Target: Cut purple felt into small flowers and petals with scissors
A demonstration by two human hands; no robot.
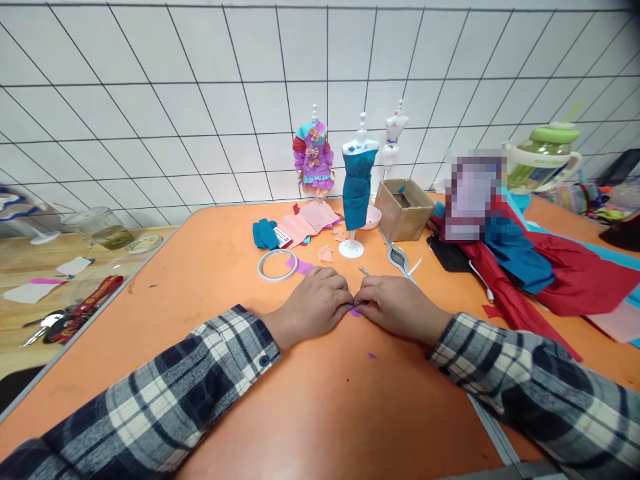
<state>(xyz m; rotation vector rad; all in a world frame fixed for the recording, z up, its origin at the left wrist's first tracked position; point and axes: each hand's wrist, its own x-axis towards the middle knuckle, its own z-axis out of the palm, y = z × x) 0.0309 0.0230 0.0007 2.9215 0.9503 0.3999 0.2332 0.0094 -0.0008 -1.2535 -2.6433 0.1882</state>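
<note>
Go gently as your closed left hand (320, 301) and right hand (395, 303) pinch the purple scrap (355, 311), tape roll (278, 279) at ten o'clock.

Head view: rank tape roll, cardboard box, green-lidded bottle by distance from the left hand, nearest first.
1. Tape roll: on the table just beyond the left hand, off to its left.
2. Cardboard box: farther back, to the hand's right.
3. Green-lidded bottle: far right, well past the box.
</note>
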